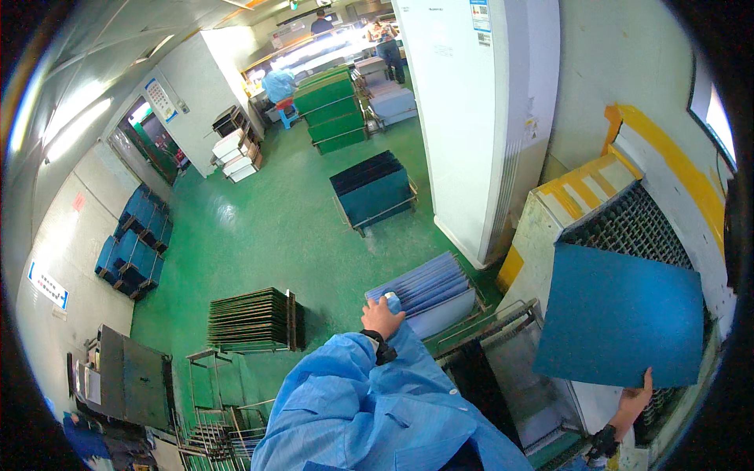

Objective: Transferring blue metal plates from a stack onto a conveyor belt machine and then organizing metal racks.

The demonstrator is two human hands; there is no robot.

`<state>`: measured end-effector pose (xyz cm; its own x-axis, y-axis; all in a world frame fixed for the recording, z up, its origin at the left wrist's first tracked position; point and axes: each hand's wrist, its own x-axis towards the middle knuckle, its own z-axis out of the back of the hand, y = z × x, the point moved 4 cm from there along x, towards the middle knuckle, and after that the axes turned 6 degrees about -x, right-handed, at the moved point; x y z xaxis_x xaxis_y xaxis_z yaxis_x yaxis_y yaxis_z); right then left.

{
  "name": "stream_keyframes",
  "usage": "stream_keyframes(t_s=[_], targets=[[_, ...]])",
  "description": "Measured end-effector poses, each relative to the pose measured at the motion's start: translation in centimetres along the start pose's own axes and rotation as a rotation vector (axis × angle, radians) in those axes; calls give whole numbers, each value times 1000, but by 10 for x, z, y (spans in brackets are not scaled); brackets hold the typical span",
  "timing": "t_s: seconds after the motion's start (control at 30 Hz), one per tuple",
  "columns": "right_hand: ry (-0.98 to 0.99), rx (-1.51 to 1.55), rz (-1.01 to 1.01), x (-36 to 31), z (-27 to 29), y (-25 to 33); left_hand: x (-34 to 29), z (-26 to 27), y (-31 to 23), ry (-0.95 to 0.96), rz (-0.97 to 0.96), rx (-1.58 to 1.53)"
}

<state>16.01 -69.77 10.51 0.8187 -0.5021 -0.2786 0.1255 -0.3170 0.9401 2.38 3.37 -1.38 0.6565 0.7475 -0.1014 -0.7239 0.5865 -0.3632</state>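
Note:
A flat blue panel (620,314) is tilted over the roller bed of a machine at the right. My right hand (631,404) grips its lower edge, with the thumb or a finger lying on its face. My left hand (382,318) is closed, reaching forward over a rack of upright blue-grey panels (428,286). A small pale blue and white thing (393,301) shows at its fingertips; I cannot make out what it is. Blue sleeves cover my arms, and dark bands circle both wrists.
The roller bed (640,224) sits in a frame with yellow tape. A white cabinet (479,118) stands ahead. Racks of dark panels (251,318), blue panels (375,192) and green panels (334,110) stand on the green floor. People work at a lit bench far back.

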Motion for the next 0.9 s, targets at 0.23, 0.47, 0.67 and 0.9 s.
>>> stream_keyframes(t_s=[0.23,0.47,0.67,0.9], targets=[[-18,-478,535,11,30,-8,-1,1,-1,2,12,-10],[-114,-921,528,48,77,1,0,1,-3,6,10,-7],[9,-302,299,107,81,-36,2,-6,0,-31,-24,14],[217,241,-7,62,-16,-9,6,0,-7,-20,-8,44]])
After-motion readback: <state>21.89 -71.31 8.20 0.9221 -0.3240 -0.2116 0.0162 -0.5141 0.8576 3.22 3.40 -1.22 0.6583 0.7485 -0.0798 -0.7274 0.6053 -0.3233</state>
